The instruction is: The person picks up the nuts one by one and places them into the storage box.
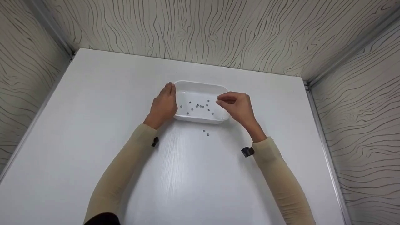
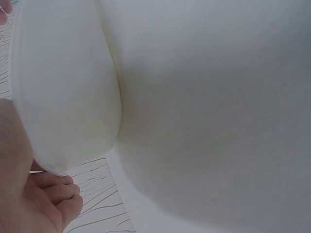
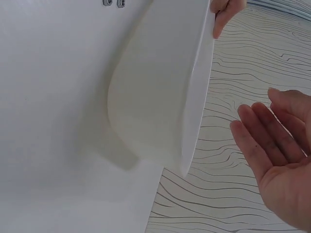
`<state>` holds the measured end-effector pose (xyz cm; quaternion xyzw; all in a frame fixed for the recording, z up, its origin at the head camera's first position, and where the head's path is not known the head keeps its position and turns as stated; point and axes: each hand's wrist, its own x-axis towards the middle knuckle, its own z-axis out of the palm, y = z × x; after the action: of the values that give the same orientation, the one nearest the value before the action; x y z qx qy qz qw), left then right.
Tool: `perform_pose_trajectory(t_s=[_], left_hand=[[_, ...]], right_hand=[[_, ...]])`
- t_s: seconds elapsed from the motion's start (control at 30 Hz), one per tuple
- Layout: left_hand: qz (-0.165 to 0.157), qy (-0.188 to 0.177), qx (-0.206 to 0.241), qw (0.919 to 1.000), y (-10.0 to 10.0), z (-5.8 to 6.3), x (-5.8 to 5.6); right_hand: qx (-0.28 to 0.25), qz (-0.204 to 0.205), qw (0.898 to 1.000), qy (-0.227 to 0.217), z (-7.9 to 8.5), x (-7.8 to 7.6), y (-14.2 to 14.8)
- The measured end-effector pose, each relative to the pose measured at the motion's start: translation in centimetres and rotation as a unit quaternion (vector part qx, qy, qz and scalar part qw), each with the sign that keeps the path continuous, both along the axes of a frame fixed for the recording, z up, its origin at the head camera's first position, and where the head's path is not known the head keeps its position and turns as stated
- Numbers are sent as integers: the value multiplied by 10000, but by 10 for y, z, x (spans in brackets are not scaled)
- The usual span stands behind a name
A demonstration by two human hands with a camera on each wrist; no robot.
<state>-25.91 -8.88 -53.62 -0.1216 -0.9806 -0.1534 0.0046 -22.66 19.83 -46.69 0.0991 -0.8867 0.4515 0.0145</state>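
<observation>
A white tray (image 1: 200, 118) with rounded corners stands on the table, several small metal nuts (image 1: 203, 107) scattered over its floor. My left hand (image 1: 164, 104) grips the tray's left end, its fingers bent at the rim in the left wrist view. Above the right end of the tray hovers my right hand (image 1: 237, 104), thumb and forefinger close together. In the right wrist view that same right hand (image 3: 279, 145) has loosely bent fingers, and nothing shows in them. Two more nuts (image 3: 121, 3) lie on the table in front of the tray.
The white table (image 1: 175, 175) extends around the tray on all sides. Wood-grain patterned panels (image 1: 200, 31) rise behind it and at both sides, with metal profiles (image 1: 325, 153) along the table's side edges. A black band (image 1: 247, 152) sits at the right cuff.
</observation>
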Motion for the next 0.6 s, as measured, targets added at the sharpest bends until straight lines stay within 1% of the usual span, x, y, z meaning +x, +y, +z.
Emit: perform_pose_trajectory(t_s=[0.13, 0.3, 0.5, 0.6], left_hand=[[20, -98, -9, 9999, 0, 0, 0], [47, -167, -20, 9998, 0, 0, 0], [29, 11, -177, 9998, 1, -1, 0], [61, 52, -162, 9998, 1, -1, 0]], right_hand=[[-97, 74, 9999, 64, 1, 8, -1], [-76, 252, 9995, 153, 2, 19, -2], [22, 611, 9974, 373, 2, 33, -1], [207, 721, 9958, 526, 2, 40, -1]])
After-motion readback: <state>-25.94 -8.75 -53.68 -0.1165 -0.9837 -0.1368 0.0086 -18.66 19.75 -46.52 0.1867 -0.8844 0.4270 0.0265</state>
